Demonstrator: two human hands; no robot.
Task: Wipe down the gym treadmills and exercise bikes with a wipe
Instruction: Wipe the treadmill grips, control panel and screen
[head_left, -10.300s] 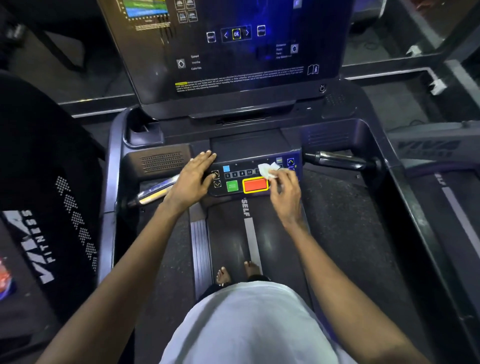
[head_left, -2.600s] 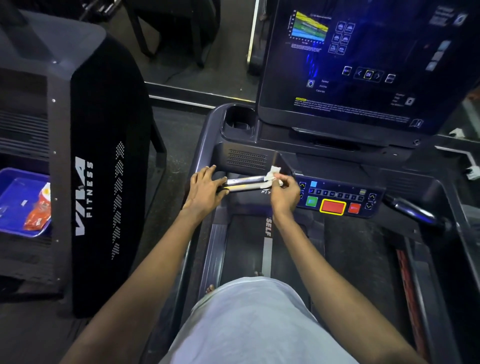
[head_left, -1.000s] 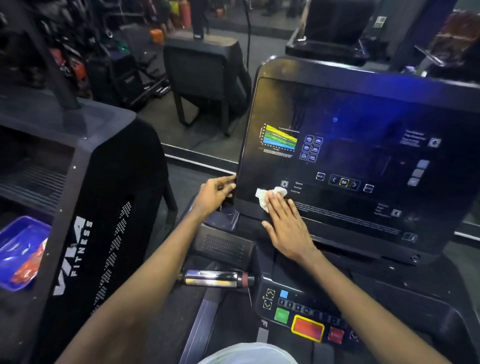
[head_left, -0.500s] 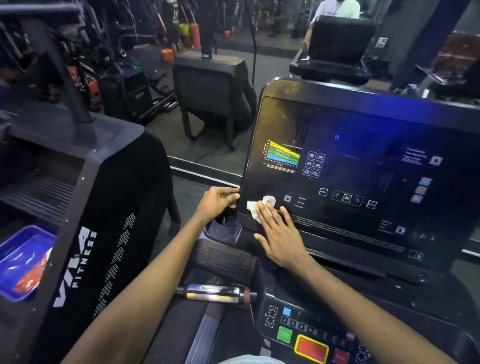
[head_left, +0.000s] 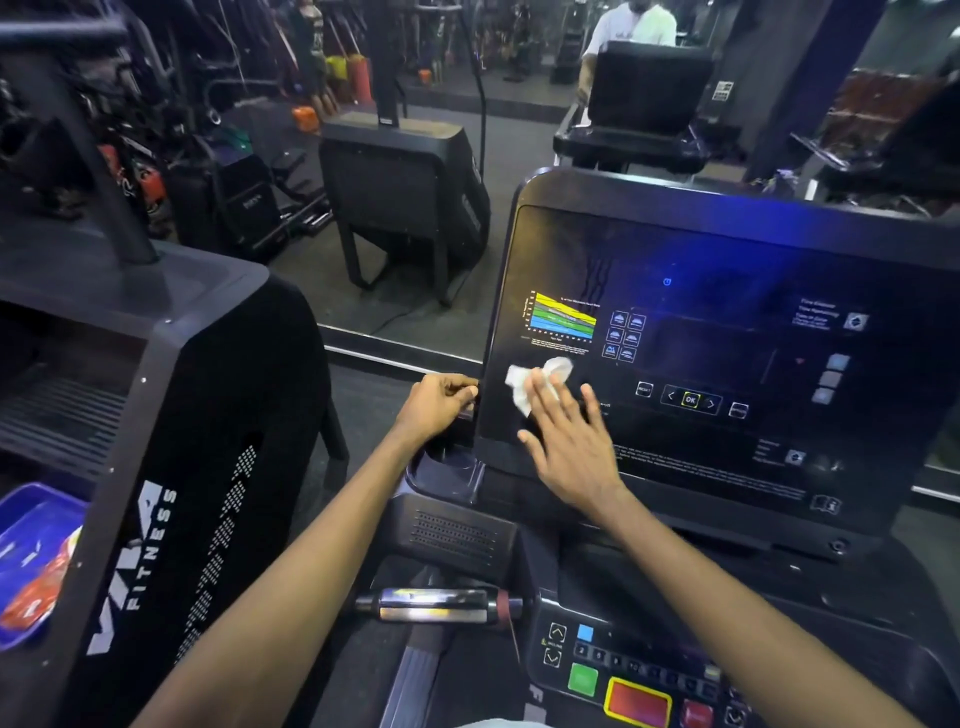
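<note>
R hand (head_left: 566, 441) flat, presses wipe (head_left: 540, 376) on screen (head_left: 727, 338) | L hand (head_left: 439, 405) grips screen edge

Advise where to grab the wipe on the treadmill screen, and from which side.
Pinch the crumpled lobe of the wipe bunched past the fingertips of the right hand, coming from the upper left, square to the tilted screen. The rest lies flat under straight fingers, offering no edge; the left hand grips the screen's left rim.
</note>
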